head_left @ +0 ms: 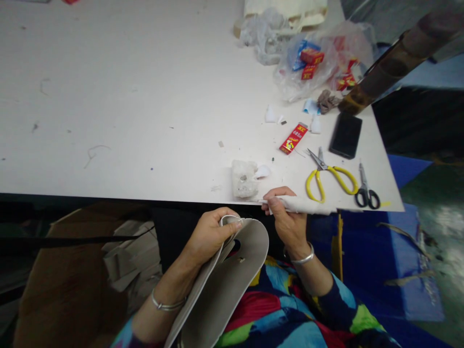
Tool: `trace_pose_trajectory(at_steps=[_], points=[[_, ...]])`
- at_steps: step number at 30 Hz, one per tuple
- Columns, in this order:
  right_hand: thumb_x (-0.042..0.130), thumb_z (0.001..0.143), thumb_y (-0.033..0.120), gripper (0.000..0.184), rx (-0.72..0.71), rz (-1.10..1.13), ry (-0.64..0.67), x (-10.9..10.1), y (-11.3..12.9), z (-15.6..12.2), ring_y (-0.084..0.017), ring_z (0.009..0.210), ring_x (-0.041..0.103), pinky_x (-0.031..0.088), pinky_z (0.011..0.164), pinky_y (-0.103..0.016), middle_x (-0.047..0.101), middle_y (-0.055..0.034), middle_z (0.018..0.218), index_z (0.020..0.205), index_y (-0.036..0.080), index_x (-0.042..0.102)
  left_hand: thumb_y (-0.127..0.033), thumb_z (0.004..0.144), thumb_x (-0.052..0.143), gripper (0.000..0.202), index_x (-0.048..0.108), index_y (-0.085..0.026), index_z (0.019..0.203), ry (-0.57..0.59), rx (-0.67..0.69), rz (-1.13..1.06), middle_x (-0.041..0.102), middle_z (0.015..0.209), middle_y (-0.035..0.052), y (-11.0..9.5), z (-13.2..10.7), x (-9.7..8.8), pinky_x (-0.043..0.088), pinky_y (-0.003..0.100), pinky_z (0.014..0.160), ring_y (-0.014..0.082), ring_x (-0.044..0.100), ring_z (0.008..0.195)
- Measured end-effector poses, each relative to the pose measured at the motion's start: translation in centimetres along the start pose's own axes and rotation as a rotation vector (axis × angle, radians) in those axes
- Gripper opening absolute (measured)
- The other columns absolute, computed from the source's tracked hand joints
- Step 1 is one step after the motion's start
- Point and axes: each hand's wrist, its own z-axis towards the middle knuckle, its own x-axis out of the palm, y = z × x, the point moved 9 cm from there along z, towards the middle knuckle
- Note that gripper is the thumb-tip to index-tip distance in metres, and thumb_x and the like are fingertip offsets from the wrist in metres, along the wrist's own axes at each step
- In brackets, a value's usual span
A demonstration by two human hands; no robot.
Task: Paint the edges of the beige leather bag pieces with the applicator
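Observation:
My left hand (210, 234) is closed on the top edge of a pale grey bag-like piece (235, 285), made of stiff folded sheet, with a dark round opening and a small metal bit inside. Its lower end rests against my lap. In my right hand (286, 220) is a slim white-wrapped tool (308, 205), its thin tip pointing left at the table's front edge. What the tool is, I cannot tell. Just beyond that tip sits a whitish translucent block (244, 179), worn and pitted, with a white scrap (263, 171) beside it.
To the right lie yellow-handled scissors (331, 176), small black-handled snips (367, 191), a black phone (346, 135) and a red box (293, 138). Behind them are clear plastic bags (308, 72) and a brown post (395, 58). A cardboard box (72, 270) stands below left.

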Motion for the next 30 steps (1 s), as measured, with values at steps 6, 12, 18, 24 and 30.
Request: trace_pose_trajectory(at_steps=[6, 12, 18, 24, 30], points=[[0.071, 0.099, 0.049, 0.031, 0.12, 0.1, 0.196, 2.0, -1.5, -1.0, -0.013, 0.059, 0.057, 0.044, 0.059, -0.026, 0.063, 0.003, 0.066, 0.086, 0.021, 0.069, -0.039, 0.074, 0.082, 0.026, 0.072, -0.016, 0.084, 0.018, 0.021, 0.026, 0.062, 0.064, -0.0014, -0.1, -0.2, 0.4, 0.039, 0.024, 0.054, 0.0134, 0.054, 0.056], [0.07, 0.098, 0.049, 0.033, 0.138, 0.057, 0.229, 2.1, -2.0, -1.2, -0.013, 0.058, 0.054, 0.042, 0.059, -0.026, 0.06, 0.004, 0.064, 0.084, 0.02, 0.067, -0.039, 0.074, 0.08, 0.026, 0.072, -0.016, 0.083, 0.028, 0.034, 0.036, 0.063, 0.065, -0.0009, 0.0, -0.1, 0.5, 0.04, 0.024, 0.056, 0.0134, 0.053, 0.057], [0.066, 0.102, 0.04, 0.027, 0.053, -0.023, 0.327, 2.8, -0.8, -0.8, -0.013, 0.064, 0.053, 0.04, 0.063, -0.027, 0.059, 0.0034, 0.069, 0.083, 0.021, 0.066, -0.039, 0.07, 0.078, 0.027, 0.071, -0.015, 0.08, 0.019, 0.016, 0.015, 0.061, 0.063, 0.0, 0.5, -0.1, 0.8, 0.037, 0.025, 0.055, 0.0131, 0.05, 0.057], [0.063, 0.103, 0.039, 0.029, 0.019, -0.025, 0.293, 2.9, -0.5, -1.3, -0.013, 0.064, 0.052, 0.042, 0.065, -0.028, 0.056, 0.0037, 0.069, 0.081, 0.021, 0.064, -0.039, 0.064, 0.081, 0.029, 0.069, -0.015, 0.074, 0.013, -0.02, -0.082, 0.059, 0.059, -0.0002, 0.8, 0.2, 0.7, 0.036, 0.025, 0.054, 0.0124, 0.048, 0.054], [0.067, 0.104, 0.041, 0.027, 0.043, 0.067, 0.173, 2.6, -2.5, -3.6, -0.014, 0.07, 0.059, 0.047, 0.067, -0.027, 0.065, 0.0012, 0.078, 0.084, 0.022, 0.069, -0.038, 0.064, 0.082, 0.027, 0.069, -0.015, 0.071, -0.026, -0.013, -0.123, 0.059, 0.057, -0.0002, 1.0, 0.3, 0.0, 0.034, 0.024, 0.052, 0.012, 0.047, 0.053]])
